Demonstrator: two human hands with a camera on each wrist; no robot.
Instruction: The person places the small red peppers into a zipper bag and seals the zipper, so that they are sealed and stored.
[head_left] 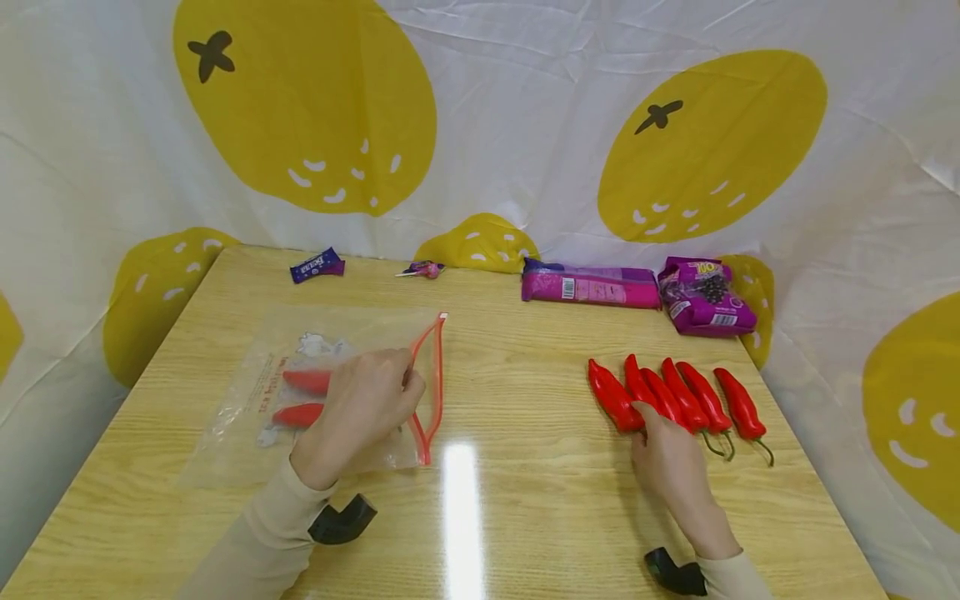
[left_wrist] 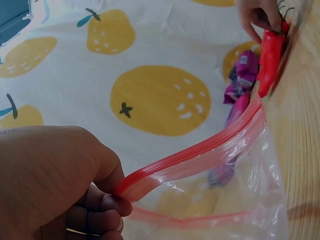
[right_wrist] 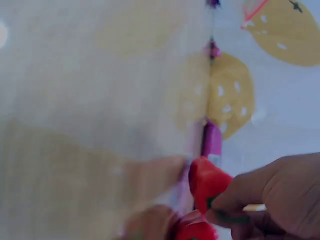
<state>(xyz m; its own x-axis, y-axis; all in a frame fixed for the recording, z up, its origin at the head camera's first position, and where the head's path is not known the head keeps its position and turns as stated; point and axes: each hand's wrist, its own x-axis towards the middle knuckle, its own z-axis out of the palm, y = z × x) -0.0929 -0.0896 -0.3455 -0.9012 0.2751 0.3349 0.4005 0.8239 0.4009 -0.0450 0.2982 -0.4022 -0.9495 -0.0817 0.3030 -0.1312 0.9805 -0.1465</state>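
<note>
Toward the wood-grain surface's [head_left: 517, 517] right edge, the right grip [head_left: 672, 462] pinches the stem of a tapered, glossy-red pepper [head_left: 611, 396], probably light, slick and best held there, the left grip [head_left: 367, 396] pinching a clear, red-zipped plastic bag [head_left: 255, 392].

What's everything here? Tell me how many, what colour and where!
table: one, pale wood, below
cloth: one, white with yellow fruits, behind
bag: one, clear with red zip, table's left
shapes: two visible, red, in the bag
peppers: six, red, table's right
small packet: one, dark blue, back left
lollipop: one, pink, back middle
long packet: one, purple-pink, back right
plump packet: one, purple, right of that
curved pieces: two, black, at the wrists
sleeves: two, beige, forearms
left grip: one, pinching the bag's edge
right grip: one, pinching a pepper
</note>
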